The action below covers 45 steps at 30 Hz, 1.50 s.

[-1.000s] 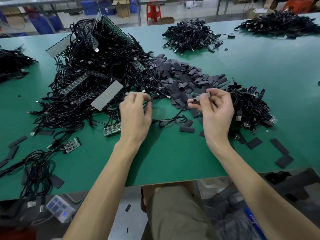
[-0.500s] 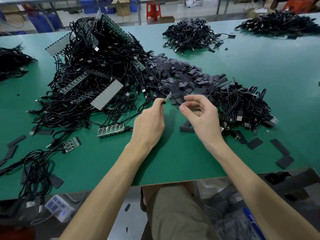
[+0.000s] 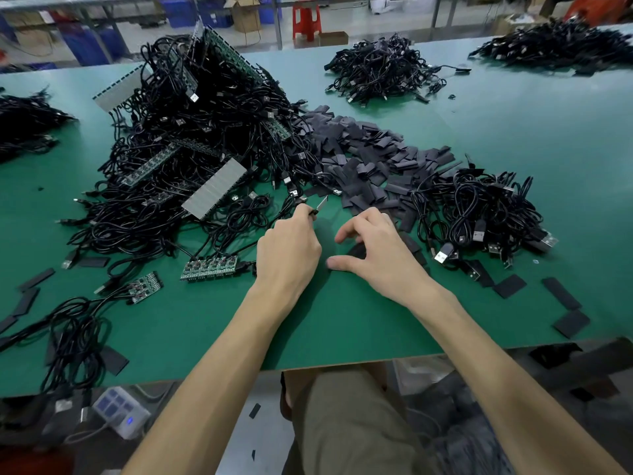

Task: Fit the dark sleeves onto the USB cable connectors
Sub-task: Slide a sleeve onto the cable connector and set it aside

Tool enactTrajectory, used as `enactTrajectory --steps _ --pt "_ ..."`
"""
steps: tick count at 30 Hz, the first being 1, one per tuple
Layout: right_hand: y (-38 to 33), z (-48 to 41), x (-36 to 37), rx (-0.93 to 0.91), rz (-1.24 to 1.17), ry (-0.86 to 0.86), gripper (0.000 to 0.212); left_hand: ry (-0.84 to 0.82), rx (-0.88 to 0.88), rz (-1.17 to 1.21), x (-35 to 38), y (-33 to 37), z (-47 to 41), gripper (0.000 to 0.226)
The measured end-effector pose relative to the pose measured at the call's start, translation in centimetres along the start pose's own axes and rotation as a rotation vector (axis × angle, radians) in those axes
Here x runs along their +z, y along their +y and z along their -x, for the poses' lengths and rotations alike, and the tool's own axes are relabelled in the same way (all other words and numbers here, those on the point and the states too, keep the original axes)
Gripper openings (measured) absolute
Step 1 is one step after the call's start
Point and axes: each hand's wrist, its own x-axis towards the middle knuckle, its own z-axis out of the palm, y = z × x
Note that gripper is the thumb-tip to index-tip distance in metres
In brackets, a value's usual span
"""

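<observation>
I get bright, even overhead light on the matte green tabletop (image 3: pixel 205 330). Soft shadow pools just below where the left hand (image 3: pixel 287 255) pinches the silver USB connector (image 3: pixel 322 202); far edges bow, slightly smeared.

Red stool (image 3: pixel 307 22), blue crates (image 3: pixel 181 10), cardboard box (image 3: pixel 245 17) are seen beyond green surface (image 3: pixel 513 149); white power strip (image 3: pixel 120 411) is seen below near edge.

Left hand (image 3: pixel 287 255) and right hand (image 3: pixel 380 258) bare, forearms (image 3: pixel 219 354) bare too; trousers (image 3: pixel 349 426) are khaki-olive.
</observation>
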Motion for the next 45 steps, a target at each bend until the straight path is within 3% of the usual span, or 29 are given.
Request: enactTrajectory --steps 5,9,12,17,22,24,28,33,40,45 --pt "-0.3 0.2 -0.2 -0.062 -0.061 0.025 0.028 0.007 0.026 0.025 0.2 -0.1 0.0 0.021" --pt "-0.2 0.0 -0.1 -0.094 0.012 0.171 0.036 0.002 0.028 0.031 0.3 -0.2 0.0 0.021" --pt "0.3 -0.2 0.1 0.001 0.105 0.167 0.046 0.012 0.04 0.041 0.4 -0.3 0.1 0.021" --pt "0.6 -0.3 0.5 0.019 0.115 0.195 0.017 0.007 0.051 0.065 0.4 -0.4 0.1 0.022" --pt "0.2 -0.2 0.4 -0.036 0.17 0.143 0.042 0.008 0.05 0.091 0.2 -0.3 0.1 0.023" --pt "0.1 -0.2 0.5 -0.06 0.206 0.108 0.039 0.005 0.042 0.095 0.1 -0.3 0.1 0.023" --pt "0.1 -0.1 0.5 -0.078 0.138 0.124 0.021 0.0 0.03 0.102 0.1 -0.3 0.0 0.023" --pt "-0.1 -0.1 0.4 -0.066 0.089 0.112 0.014 -0.003 0.022 0.108 -0.1 -0.1 0.1 0.023" --pt "0.0 -0.1 0.0 -0.012 -0.15 0.349 0.008 0.008 0.055 0.203 -0.8 0.4 0.3 0.022" --pt "0.0 -0.2 -0.2 0.048 -0.216 0.377 0.014 -0.027 0.198 0.228 -0.8 0.4 0.2 0.03"
